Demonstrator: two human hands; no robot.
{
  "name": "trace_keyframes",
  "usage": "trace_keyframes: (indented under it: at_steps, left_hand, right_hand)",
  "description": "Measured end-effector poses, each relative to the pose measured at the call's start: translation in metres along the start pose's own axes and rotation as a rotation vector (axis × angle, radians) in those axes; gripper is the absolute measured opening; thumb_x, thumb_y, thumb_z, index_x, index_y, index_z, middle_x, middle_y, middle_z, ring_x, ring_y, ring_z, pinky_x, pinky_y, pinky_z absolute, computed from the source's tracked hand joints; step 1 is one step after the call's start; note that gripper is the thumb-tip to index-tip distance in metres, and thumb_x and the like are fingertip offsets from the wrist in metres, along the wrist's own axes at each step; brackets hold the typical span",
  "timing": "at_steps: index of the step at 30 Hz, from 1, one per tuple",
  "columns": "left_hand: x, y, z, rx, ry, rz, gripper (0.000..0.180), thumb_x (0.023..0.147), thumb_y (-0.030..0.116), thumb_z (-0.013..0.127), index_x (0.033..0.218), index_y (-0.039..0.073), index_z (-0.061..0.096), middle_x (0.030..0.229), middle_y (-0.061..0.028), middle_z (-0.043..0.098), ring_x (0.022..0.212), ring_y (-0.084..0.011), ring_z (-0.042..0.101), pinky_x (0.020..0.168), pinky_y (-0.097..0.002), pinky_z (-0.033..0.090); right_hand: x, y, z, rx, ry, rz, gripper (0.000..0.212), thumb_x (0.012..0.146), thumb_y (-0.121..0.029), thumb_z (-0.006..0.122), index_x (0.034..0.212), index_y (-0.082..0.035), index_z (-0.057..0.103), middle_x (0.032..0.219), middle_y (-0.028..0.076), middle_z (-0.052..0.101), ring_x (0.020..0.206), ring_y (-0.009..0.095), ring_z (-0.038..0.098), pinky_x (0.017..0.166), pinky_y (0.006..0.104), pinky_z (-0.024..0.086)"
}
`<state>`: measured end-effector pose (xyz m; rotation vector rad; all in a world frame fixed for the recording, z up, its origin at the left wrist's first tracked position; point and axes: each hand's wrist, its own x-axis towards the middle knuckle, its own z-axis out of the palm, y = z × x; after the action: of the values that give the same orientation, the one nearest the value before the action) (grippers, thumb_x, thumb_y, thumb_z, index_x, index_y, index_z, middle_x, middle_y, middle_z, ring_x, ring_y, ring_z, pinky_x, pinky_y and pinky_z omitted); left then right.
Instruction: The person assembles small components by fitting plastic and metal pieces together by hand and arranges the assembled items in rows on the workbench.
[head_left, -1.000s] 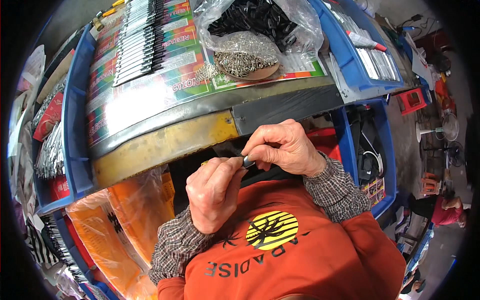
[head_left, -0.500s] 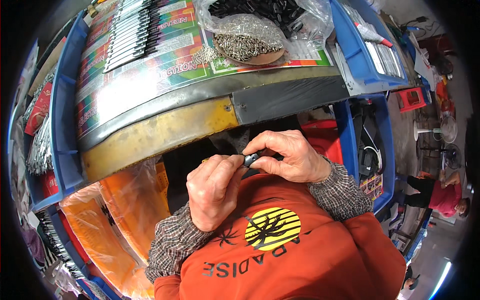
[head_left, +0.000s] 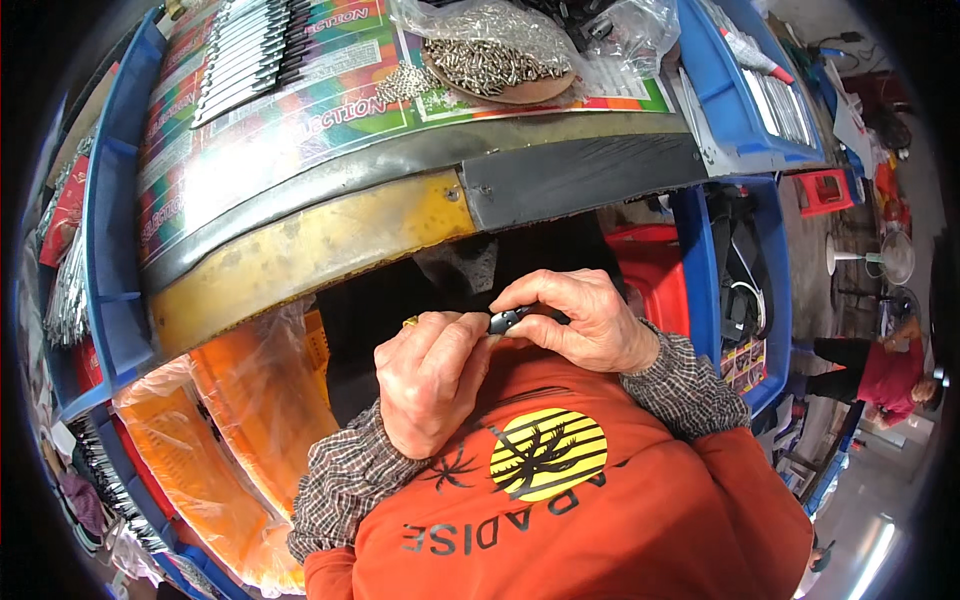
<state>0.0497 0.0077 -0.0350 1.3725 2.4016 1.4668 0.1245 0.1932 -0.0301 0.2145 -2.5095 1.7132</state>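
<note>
In the head view, the left hand [head_left: 428,378] and the right hand [head_left: 592,318], fingertips pinched close, hold a small part [head_left: 506,320] (black, with a shiny patch) between them, near the table [head_left: 585,180] and the red shirt [head_left: 660,500].

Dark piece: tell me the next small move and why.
Probably firm the grip of the left hand on the dark piece before shifting the right hand: fingers of both hands meet on it, short of the bench, with no other support visible.

Small glossy black piece [head_left: 506,321], slightly tilted, pinched between both hands [head_left: 428,380].
</note>
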Motion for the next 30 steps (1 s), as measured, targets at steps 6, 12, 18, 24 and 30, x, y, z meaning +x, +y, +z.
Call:
trace_keyframes:
  at_steps: [6, 12, 18, 24, 30]
  left_hand:
    - [-0.003, -0.002, 0.003, 0.017, -0.014, 0.021, 0.025, 0.066, -0.002, 0.074, 0.088, 0.002, 0.063, 0.075, -0.0095, 0.063, 0.063, -0.0239, 0.062, 0.055, -0.0318, 0.049]
    - [-0.003, -0.007, 0.004, 0.022, -0.022, 0.08, 0.027, 0.065, -0.002, 0.074, 0.089, 0.0, 0.062, 0.074, -0.0094, 0.062, 0.062, -0.0234, 0.062, 0.053, -0.0311, 0.049]
    - [0.0, -0.009, 0.006, 0.015, -0.023, 0.088, 0.027, 0.065, -0.003, 0.074, 0.089, 0.0, 0.062, 0.074, -0.0094, 0.062, 0.062, -0.0236, 0.061, 0.053, -0.0312, 0.049]
    - [0.01, -0.006, 0.001, 0.047, 0.0, 0.083, 0.024, 0.069, -0.003, 0.073, 0.089, 0.002, 0.063, 0.075, -0.0108, 0.063, 0.064, -0.0256, 0.063, 0.055, -0.0328, 0.049]
    - [0.027, -0.004, -0.013, 0.089, 0.044, 0.154, 0.023, 0.07, -0.003, 0.074, 0.09, 0.002, 0.063, 0.075, -0.0103, 0.062, 0.062, -0.0253, 0.061, 0.054, -0.0332, 0.048]
  right_hand:
    - [-0.002, 0.003, 0.0, 0.063, -0.038, 0.036, 0.012, 0.088, -0.006, 0.064, 0.099, 0.0, 0.06, 0.077, 0.009, 0.065, 0.064, 0.017, 0.067, 0.057, 0.0274, 0.052]
    - [-0.004, 0.005, 0.002, 0.111, -0.036, 0.056, 0.011, 0.089, -0.005, 0.062, 0.098, 0.0, 0.061, 0.077, 0.008, 0.065, 0.064, 0.015, 0.067, 0.057, 0.026, 0.052]
    - [-0.004, 0.007, 0.002, 0.125, -0.013, 0.06, 0.012, 0.089, -0.006, 0.063, 0.099, 0.001, 0.061, 0.079, 0.008, 0.066, 0.066, 0.014, 0.067, 0.058, 0.0251, 0.053]
    - [0.004, 0.001, -0.004, -0.01, 0.05, -0.011, 0.016, 0.086, -0.007, 0.066, 0.1, 0.001, 0.063, 0.083, 0.01, 0.066, 0.069, 0.017, 0.067, 0.061, 0.0267, 0.053]
    - [0.026, -0.018, -0.033, -0.208, 0.15, -0.123, 0.02, 0.08, -0.002, 0.07, 0.1, 0.003, 0.065, 0.083, 0.01, 0.067, 0.073, 0.018, 0.067, 0.064, 0.0282, 0.052]
